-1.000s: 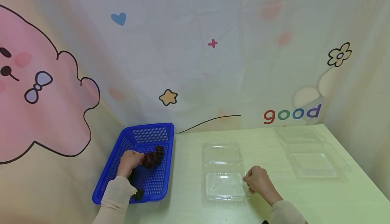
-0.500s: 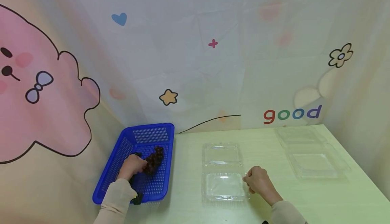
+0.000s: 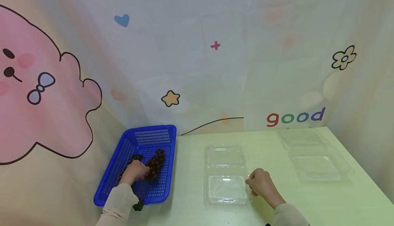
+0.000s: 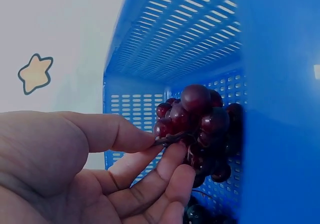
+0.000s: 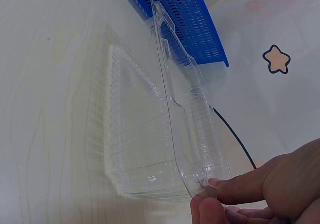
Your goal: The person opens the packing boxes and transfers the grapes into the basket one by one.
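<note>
My left hand (image 3: 134, 172) reaches into the blue basket (image 3: 173, 150) and pinches the stem of a bunch of dark red grapes (image 4: 197, 116) between thumb and fingers. In the head view the grape bunch (image 3: 156, 164) lies toward the basket's right side. Darker grapes (image 4: 197, 214) show below it in the left wrist view. At the centre of the table is a clear plastic clamshell box (image 3: 227, 188), spread open with its lid away from me. My right hand (image 3: 261, 185) pinches the box's right rim, thumb against fingers, as the right wrist view (image 5: 250, 194) shows.
A second clear clamshell box (image 3: 317, 168) lies opened out at the right of the table (image 3: 191, 191). Behind the table hangs a printed curtain (image 3: 197, 65). A dark object (image 3: 139, 204) shows beside the left sleeve, near the basket's front rim.
My left hand has moved slightly toward me and down with the grape bunch, which now lies straighter along the basket. The right hand keeps its place at the box rim.
</note>
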Available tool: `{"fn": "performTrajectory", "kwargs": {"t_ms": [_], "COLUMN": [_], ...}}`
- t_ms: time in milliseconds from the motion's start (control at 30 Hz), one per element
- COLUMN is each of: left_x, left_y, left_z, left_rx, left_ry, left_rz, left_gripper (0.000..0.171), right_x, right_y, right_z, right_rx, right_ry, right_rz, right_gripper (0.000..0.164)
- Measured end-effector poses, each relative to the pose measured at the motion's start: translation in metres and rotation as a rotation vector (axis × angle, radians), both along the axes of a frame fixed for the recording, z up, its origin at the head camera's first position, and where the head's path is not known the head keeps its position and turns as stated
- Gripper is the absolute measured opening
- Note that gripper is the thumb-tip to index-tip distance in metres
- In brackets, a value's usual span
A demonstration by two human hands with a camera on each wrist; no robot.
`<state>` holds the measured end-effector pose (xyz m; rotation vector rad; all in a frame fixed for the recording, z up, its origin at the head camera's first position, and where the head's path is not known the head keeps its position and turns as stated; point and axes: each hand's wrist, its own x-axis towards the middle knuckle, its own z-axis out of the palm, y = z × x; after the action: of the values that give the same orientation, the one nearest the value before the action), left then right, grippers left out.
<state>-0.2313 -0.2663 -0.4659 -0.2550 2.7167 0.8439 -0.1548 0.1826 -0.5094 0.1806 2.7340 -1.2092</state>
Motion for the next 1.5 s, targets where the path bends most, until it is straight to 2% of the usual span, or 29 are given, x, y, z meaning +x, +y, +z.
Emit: {"fn": "performTrajectory", "kwargs": {"t_ms": [167,333,467,667,800,1133,1267,1400,1500], "left_x": [0.004,0.006,0.007,0.01,0.012,0.022,0.028,0.035,0.039], "left_y": [0.002,-0.001,-0.004,-0.001,0.001,0.007,0.01,0.014,0.017], "left_z": [0.003,0.0,-0.002,0.005,0.009,0.014,0.016,0.018,0.021], "left_rx": [-0.021,-0.025,-0.095,-0.154,-0.168,-0.228,-0.203,-0.147,-0.139], "left_ry": [-0.017,-0.04,-0.074,-0.109,-0.103,-0.063,-0.038,-0.029,-0.008], "left_rz": [-0.001,-0.007,-0.033,-0.046,-0.055,-0.064,-0.052,-0.032,-0.046], "left_gripper": [0.021,0.028,0.036,0.028,0.025,0.034,0.032,0.044,0.034], "right_x": [0.0,-0.001,-0.002,-0.002,-0.001,0.0,-0.001,-0.001,-0.001], "right_y": [0.0,0.001,0.001,0.001,0.001,0.0,0.001,0.001,0.001], "right_z": [0.0,-0.001,-0.002,-0.001,0.0,0.0,0.0,0.0,-0.001], "right_rx": [0.001,0.003,-0.002,-0.016,-0.028,-0.028,-0.027,-0.025,-0.03], "right_ry": [0.0,-0.005,-0.01,-0.009,0.009,0.01,0.007,0.011,0.013], "right_rz": [0.003,0.003,0.003,0.002,0.008,0.004,0.003,0.002,0.005], "right_gripper": [0.03,0.029,0.031,0.032,0.034,0.039,0.04,0.04,0.039]}}
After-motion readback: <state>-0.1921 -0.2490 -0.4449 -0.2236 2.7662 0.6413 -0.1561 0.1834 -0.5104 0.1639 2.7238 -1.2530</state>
